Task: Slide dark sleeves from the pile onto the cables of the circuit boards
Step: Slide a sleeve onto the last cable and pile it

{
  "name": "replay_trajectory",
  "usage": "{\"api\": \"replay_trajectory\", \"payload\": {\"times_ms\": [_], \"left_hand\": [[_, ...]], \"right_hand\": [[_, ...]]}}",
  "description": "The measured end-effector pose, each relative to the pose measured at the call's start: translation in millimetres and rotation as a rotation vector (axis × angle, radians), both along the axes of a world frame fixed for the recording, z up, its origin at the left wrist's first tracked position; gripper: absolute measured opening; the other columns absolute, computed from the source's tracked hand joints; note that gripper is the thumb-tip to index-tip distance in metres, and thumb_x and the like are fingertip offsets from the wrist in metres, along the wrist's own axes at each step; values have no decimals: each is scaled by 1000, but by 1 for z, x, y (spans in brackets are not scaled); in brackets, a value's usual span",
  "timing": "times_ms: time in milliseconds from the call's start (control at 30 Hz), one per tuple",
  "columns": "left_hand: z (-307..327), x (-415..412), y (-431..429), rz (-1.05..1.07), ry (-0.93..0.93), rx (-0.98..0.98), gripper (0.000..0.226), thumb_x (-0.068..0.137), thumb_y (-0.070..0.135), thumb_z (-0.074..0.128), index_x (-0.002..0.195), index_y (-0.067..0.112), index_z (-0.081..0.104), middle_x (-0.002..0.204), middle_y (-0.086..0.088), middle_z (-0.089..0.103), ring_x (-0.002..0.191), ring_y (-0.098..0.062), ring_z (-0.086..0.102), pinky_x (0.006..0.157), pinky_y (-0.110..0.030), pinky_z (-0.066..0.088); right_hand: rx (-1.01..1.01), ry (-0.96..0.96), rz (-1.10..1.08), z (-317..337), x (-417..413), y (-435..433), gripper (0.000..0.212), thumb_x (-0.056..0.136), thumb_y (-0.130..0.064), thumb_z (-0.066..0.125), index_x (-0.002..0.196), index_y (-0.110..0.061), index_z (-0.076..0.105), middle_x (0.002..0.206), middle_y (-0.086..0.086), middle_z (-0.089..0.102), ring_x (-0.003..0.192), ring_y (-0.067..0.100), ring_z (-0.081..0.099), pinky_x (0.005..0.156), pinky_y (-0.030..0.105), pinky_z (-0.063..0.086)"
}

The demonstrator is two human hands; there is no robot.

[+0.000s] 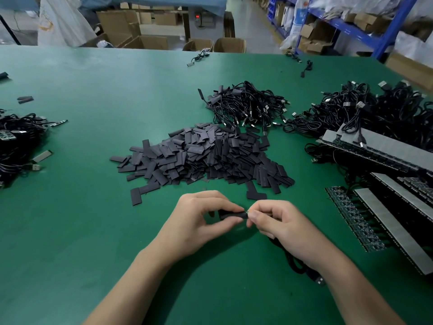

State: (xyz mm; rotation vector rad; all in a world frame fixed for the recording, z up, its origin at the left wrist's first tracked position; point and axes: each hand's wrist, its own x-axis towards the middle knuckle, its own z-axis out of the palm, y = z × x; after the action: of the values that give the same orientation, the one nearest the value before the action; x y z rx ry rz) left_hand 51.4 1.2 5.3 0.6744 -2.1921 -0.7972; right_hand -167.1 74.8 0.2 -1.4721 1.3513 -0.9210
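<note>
Left grip: my left grip point(199, 219) is a bare hand with thumb and fingers curled, pinching a dark sleeve point(233, 215) just above the table point(82, 207).
Right grip: my right grip point(285, 226) is curled tight too, its fingertips meeting the sleeve's right end. They pinch something small that glints there, but I cannot tell what.
Sleeve in hand: it lies roughly level between both grips, near the table's front edge and just this side of the pile.
Cable: a black cable point(295, 261) runs out from under my right palm along the wrist and ends in a USB plug point(319, 281) lying on the table.
Pile: the sleeve pile point(201, 156) sits mid-table, directly beyond my hands. One loose sleeve point(136, 195) lies at its near left edge and two more point(254, 193) at its near right.
Circuit boards: rows of circuit boards point(358, 221) lie to my right, beside long grey strips point(393, 231).
Cable heaps: one tangle of black USB cables point(248, 104) touches the far side of the pile, and a bigger tangle point(375, 109) lies at far right, behind the boards.
Left side: another heap of cables with small boards point(16, 141) sits at the left edge.
Background: I see cardboard boxes point(229, 44) past the table and a blue shelf rack point(386, 31) at the right.
</note>
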Motion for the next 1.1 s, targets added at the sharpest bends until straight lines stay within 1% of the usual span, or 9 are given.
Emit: {"api": "replay_trajectory", "payload": {"times_ms": [100, 300, 333, 433, 533, 667, 800, 933, 1100], "left_hand": [[0, -2, 1, 4, 11, 9, 16, 87, 18, 83, 103, 19, 81, 93, 13, 73, 86, -6, 70, 80, -16, 50], [-2, -3, 2, -10, 3, -38, 15, 90, 21, 80, 105, 17, 80, 95, 11, 72, 87, -5, 69, 80, -21, 54], [-2, -4, 2, -4, 6, -50, 15, 91, 21, 80, 105, 17, 80, 96, 11, 73, 87, -6, 69, 80, -23, 55], [-3, -4, 2, 15, -3, -92, 17, 93, 27, 76, 107, 18, 80, 98, 12, 72, 89, -3, 69, 81, -23, 55], [-2, -3, 1, 25, -9, -86, 20, 94, 32, 73, 109, 19, 80, 100, 12, 73, 91, -3, 69, 83, -22, 54], [0, -1, -1, 28, 19, -36, 19, 92, 27, 75, 108, 18, 80, 102, 14, 74, 93, -4, 70, 84, -19, 52], [-1, -1, 0, 22, 30, -41, 19, 91, 24, 77, 108, 16, 80, 101, 13, 75, 93, -6, 71, 84, -23, 55], [-3, -3, 1, 16, 17, -77, 17, 91, 23, 78, 107, 16, 80, 99, 11, 73, 89, -5, 69, 82, -25, 55], [-3, -5, 2, 4, 20, -119, 18, 94, 26, 75, 106, 14, 79, 98, 10, 72, 89, -2, 67, 82, -21, 54]], "right_hand": [[6, -71, 11, -4, -2, -1, 29, 92, -52, 59, 85, -27, 71, 64, -7, 43, 62, 26, 31, 59, 51, 27], [11, -85, 8, -8, -3, -3, 28, 91, -51, 60, 85, -26, 71, 62, -16, 44, 57, 10, 32, 54, 24, 26], [9, -87, 6, -8, -2, -4, 29, 91, -52, 59, 86, -26, 71, 62, -16, 43, 57, 9, 31, 54, 23, 27], [13, -77, -6, -7, -1, -3, 32, 91, -55, 57, 85, -26, 71, 63, -10, 39, 60, 16, 31, 58, 36, 27], [17, -92, -3, -3, -1, -3, 33, 91, -55, 57, 85, -27, 71, 65, -7, 39, 62, 17, 32, 61, 36, 30], [32, -134, 6, -1, -3, -3, 31, 91, -53, 59, 85, -25, 71, 68, 2, 35, 66, 29, 26, 61, 47, 25], [26, -100, -4, -3, -2, -3, 32, 89, -56, 57, 86, -27, 71, 66, -9, 38, 62, 13, 33, 60, 22, 34], [44, -94, 0, -7, -1, -2, 31, 90, -56, 58, 87, -28, 71, 70, -1, 40, 67, 24, 29, 64, 43, 27], [49, -108, 8, -7, -1, -1, 31, 90, -56, 57, 86, -28, 70, 70, -2, 38, 67, 25, 27, 64, 45, 24]]}}
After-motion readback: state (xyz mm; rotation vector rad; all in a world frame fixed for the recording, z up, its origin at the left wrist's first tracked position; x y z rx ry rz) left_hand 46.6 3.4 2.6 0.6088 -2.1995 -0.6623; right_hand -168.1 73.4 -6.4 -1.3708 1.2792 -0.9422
